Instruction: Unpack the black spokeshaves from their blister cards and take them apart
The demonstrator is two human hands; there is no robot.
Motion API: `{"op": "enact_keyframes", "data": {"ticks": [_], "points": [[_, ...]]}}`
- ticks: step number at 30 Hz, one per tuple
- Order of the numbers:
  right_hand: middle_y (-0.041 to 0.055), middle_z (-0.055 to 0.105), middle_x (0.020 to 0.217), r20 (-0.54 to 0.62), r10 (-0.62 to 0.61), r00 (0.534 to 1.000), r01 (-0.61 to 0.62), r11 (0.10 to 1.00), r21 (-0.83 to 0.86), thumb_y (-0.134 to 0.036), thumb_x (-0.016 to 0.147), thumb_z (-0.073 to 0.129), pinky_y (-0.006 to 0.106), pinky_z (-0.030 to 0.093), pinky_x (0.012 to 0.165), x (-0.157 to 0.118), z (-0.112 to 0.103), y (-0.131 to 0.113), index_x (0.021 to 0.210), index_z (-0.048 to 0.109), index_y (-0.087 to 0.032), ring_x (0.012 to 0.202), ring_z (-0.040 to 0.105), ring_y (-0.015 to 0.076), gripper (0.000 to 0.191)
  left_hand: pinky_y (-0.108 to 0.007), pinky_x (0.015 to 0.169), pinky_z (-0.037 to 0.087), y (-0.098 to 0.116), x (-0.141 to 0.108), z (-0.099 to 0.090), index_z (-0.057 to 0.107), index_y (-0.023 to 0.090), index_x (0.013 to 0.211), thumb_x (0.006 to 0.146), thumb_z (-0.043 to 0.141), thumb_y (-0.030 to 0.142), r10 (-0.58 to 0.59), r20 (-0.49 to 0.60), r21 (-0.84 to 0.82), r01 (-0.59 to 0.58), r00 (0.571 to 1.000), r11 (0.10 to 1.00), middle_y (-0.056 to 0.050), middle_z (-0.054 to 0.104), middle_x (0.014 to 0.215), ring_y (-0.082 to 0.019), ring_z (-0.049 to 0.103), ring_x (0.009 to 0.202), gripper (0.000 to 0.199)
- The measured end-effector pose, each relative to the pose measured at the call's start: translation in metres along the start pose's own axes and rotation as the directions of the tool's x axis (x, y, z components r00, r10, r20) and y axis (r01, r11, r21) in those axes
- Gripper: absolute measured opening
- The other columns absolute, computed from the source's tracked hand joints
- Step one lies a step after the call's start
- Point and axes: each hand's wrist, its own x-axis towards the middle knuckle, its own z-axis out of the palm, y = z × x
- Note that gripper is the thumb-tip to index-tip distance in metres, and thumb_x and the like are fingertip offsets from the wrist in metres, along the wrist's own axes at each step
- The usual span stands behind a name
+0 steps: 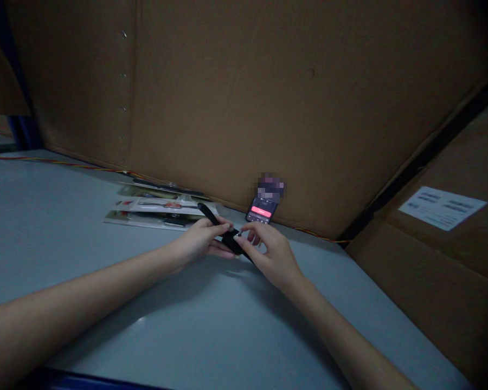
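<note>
Left fingers: On our left hand (199,244), the fingers (222,226) lie close together and press on a black strap (228,235), with the thumb on it too.
Right fingers: On our right hand (272,254), the thumb and first finger (248,232) pinch the same strap. The other fingers curl a little.
Black strap: We see it in the air between our two hands, above the table. One long end points up and to the left, and it is dark and has no words we can read.
Phone: A black phone (261,210) leans on the box wall just past our right hand. Its screen has a pink-red bar, and the small words on it are too tiny to read. A blurry patch (270,187) sits just above it.
Packs: Flat card packs (158,207) lie on the table to the left of the phone. They show dark straps and a bit of red, but we cannot read the print.
Table: The gray table (65,216) holds these things, and a thin red and yellow wire (65,162) runs along its back edge.
Boxes: A big brown cardboard wall (228,92) stands behind the table. On the right, a cardboard box (431,281) has a white label (443,208) with words too blurry to read.
</note>
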Motion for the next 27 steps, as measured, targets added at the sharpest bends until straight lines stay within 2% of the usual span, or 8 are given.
{"op": "enact_keyframes", "data": {"ticks": [3,6,10,13,16,21,23,27], "points": [[-0.0005,0.056,0.069,0.005,0.029,1.000,-0.029,0.998,0.059,-0.031,0.085,0.053,0.026,0.042,0.061,0.001,0.005,0.000,0.091,0.057,-0.020,0.064,0.053,0.0143,0.013,-0.036,0.068,0.056,-0.002,0.000,-0.001,0.050,0.012,0.097,0.084,0.054,0.015,-0.003,0.017,0.003,0.003,1.000,1.000,-0.012,0.067,0.084,-0.021,0.069,0.066,0.014],[0.0050,0.060,0.086,-0.011,-0.103,0.995,0.103,0.994,0.039,-0.018,0.085,0.049,0.030,0.044,0.073,0.002,0.006,0.002,0.093,0.057,-0.020,0.083,0.056,0.0180,0.012,-0.036,0.067,0.056,-0.003,0.000,-0.001,0.050,0.013,0.095,0.083,0.056,0.016,0.000,0.015,-0.008,0.000,1.000,1.000,-0.011,0.068,0.082,-0.020,0.068,0.063,0.014],[0.0075,0.063,0.102,0.066,-0.295,0.953,0.295,0.955,0.002,-0.006,0.082,0.040,0.036,0.043,0.083,0.003,0.001,0.006,0.103,0.056,-0.020,0.097,0.056,0.0203,0.030,-0.034,0.065,0.056,-0.001,-0.001,0.000,0.050,0.012,0.097,0.083,0.056,0.017,-0.010,0.010,-0.001,0.010,1.000,1.000,-0.011,0.068,0.080,-0.020,0.069,0.063,0.016],[0.0065,0.062,0.110,0.061,-0.350,0.935,0.350,0.937,0.023,-0.001,0.078,0.037,0.037,0.041,0.089,0.001,-0.002,0.006,0.110,0.053,-0.021,0.103,0.054,0.0192,0.041,-0.032,0.064,0.056,0.001,-0.003,0.001,0.051,0.012,0.095,0.084,0.053,0.016,-0.008,-0.008,0.013,0.009,1.000,1.000,-0.011,0.068,0.080,-0.020,0.068,0.063,0.012],[0.0074,0.061,0.108,-0.031,-0.266,0.964,0.267,0.963,0.031,-0.005,0.079,0.040,0.036,0.042,0.087,-0.001,-0.002,0.003,0.108,0.053,-0.021,0.102,0.054,0.0196,0.036,-0.033,0.064,0.056,0.002,-0.004,0.002,0.050,0.013,0.094,0.084,0.053,0.015,-0.004,-0.026,0.009,0.004,1.000,1.000,-0.011,0.067,0.086,-0.020,0.068,0.064,0.010],[0.0019,0.060,0.074,-0.033,-0.001,0.999,0.000,0.999,-0.032,-0.032,0.083,0.053,0.027,0.043,0.063,-0.002,0.002,-0.003,0.090,0.057,-0.020,0.066,0.055,0.0153,0.015,-0.037,0.067,0.056,0.000,-0.002,0.001,0.050,0.012,0.097,0.082,0.057,0.018,-0.006,0.012,-0.002,0.006,1.000,1.000,-0.012,0.067,0.087,-0.021,0.069,0.067,0.018],[0.0007,0.058,0.069,-0.025,0.003,1.000,-0.005,0.999,-0.043,-0.032,0.084,0.053,0.026,0.042,0.061,-0.001,0.004,-0.003,0.084,0.058,-0.020,0.064,0.054,0.0147,0.013,-0.037,0.068,0.056,-0.001,-0.001,0.000,0.050,0.012,0.098,0.083,0.057,0.019,-0.003,0.031,-0.009,0.003,1.000,1.000,-0.013,0.067,0.086,-0.021,0.069,0.067,0.018],[0.0047,0.060,0.081,-0.031,-0.097,0.995,0.094,0.991,-0.098,-0.018,0.082,0.051,0.030,0.043,0.072,-0.001,0.004,-0.006,0.084,0.058,-0.019,0.080,0.055,0.0186,0.008,-0.036,0.068,0.056,-0.001,-0.002,0.001,0.049,0.012,0.097,0.084,0.053,0.016,-0.011,0.013,0.005,0.011,1.000,1.000,-0.012,0.067,0.088,-0.020,0.069,0.065,0.013]]}}
